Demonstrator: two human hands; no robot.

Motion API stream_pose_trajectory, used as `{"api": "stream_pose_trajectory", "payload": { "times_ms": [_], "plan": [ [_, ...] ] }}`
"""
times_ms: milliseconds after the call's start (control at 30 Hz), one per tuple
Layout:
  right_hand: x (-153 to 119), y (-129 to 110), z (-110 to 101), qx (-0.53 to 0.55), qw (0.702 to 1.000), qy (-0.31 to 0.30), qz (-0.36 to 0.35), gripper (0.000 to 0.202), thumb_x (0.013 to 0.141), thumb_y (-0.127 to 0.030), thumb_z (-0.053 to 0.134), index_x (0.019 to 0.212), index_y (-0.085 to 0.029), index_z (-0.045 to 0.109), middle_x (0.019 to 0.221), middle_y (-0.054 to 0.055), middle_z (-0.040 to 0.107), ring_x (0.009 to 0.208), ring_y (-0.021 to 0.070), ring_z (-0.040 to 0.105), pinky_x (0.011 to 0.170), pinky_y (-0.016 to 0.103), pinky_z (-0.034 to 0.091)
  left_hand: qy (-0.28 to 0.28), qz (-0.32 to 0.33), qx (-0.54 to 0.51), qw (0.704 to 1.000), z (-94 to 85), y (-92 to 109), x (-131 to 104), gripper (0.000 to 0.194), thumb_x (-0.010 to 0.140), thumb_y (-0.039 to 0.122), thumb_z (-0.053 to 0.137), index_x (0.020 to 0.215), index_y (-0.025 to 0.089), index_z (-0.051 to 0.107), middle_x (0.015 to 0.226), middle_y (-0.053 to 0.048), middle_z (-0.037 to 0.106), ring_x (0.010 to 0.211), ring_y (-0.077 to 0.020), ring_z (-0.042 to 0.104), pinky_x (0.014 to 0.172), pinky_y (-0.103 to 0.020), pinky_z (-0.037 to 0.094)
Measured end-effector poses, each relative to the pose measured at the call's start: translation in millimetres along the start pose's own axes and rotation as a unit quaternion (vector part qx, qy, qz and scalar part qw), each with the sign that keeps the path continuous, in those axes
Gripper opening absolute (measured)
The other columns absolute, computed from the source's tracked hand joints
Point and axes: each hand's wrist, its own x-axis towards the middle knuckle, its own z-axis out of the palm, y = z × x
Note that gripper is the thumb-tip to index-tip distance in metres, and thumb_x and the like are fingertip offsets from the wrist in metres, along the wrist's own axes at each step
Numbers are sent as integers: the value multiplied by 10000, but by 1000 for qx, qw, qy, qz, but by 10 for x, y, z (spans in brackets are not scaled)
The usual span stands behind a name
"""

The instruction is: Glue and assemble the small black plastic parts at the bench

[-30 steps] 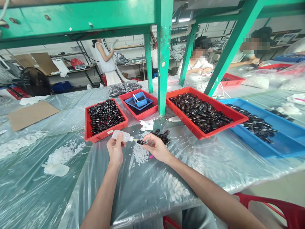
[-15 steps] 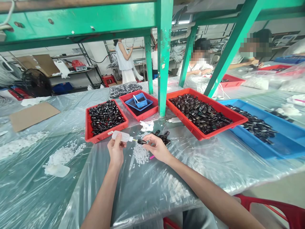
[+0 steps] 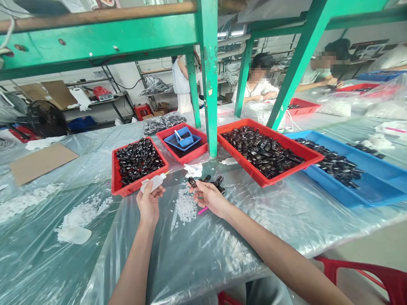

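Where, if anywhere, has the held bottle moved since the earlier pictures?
Yes: against the nearest red tray, the held bottle moved slightly left, its nozzle swinging upward.

Bare left hand [image 3: 149, 208] and right hand [image 3: 212, 200], grey-blue cloth [image 3: 269, 292] at the bottom edge.
The left forearm [image 3: 135, 258] is uncovered from the wrist to the lower edge, left of centre; the right forearm [image 3: 273, 243], slim and tapering toward the wrist, is likewise bare down to the lower right of the frame. The cloth over the lap looks soft and faded, its cut hidden by the worktop and frame edge.
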Motion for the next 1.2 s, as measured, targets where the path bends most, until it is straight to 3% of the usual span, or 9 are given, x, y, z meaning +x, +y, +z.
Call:
{"api": "stream_pose_trajectory", "payload": {
  "times_ms": [167,267,367,567,733,833,933,1067,1200],
  "plan": [
    [-9,-48,14,56,997,5,43,363,792,-495,717,923,-158,690,846,35,635,561,81,491,412,188,263,-10,53,109,993,-52,-138,69,397,659,307,806,930,193,540,907,-50,716,777,-192,696,751,-331,528],
    [-12,-87,20,82,994,15,76,264,832,-406,648,948,-169,653,794,17,612,546,80,483,423,184,248,-21,39,198,979,-110,-237,111,438,664,255,794,996,217,511,989,-66,716,889,-215,695,807,-371,544],
    [-5,-83,15,76,993,19,88,204,789,-331,583,930,-184,603,759,1,590,532,89,486,420,192,246,-34,19,259,965,-171,-313,143,442,673,200,748,1046,211,510,1015,-85,716,943,-223,684,832,-380,544],
    [-15,-32,17,10,997,-4,77,230,594,-222,517,821,-187,529,690,-14,559,504,100,469,399,203,230,-45,33,314,948,-232,-358,183,403,674,194,651,1059,198,533,1000,-79,712,976,-227,672,858,-377,534],
    [-42,-36,36,-63,996,-34,58,134,626,-206,477,748,-188,531,608,-31,527,422,74,362,374,207,141,-44,50,330,941,-241,-348,177,385,673,212,649,1046,184,560,965,-73,711,910,-218,676,825,-360,533],
    [-52,-6,39,-172,983,-63,31,92,703,-193,488,710,-181,578,552,-36,498,415,75,339,389,205,202,-47,53,322,944,-252,-348,176,383,665,214,671,1034,180,573,954,-75,710,894,-213,674,795,-336,528],
    [-56,3,12,-348,934,-43,-62,120,760,-175,535,668,-189,611,546,-32,501,476,101,421,482,228,331,-46,53,302,951,-262,-348,187,398,657,220,701,1034,183,578,960,-79,709,901,-215,673,787,-330,524],
    [-18,-75,-129,-576,783,120,-201,193,840,-140,522,854,-235,690,764,3,659,713,165,568,685,274,416,-50,80,273,957,-252,-321,200,474,666,276,748,1095,192,563,1026,-84,694,974,-221,658,896,-369,494],
    [62,-112,-305,-686,682,120,-224,271,867,-100,524,1043,-219,692,1068,66,684,1037,238,522,847,353,390,-44,141,253,956,-213,-252,179,534,729,364,746,1197,206,542,1163,-107,646,1122,-233,600,1034,-404,404]
  ]
}}
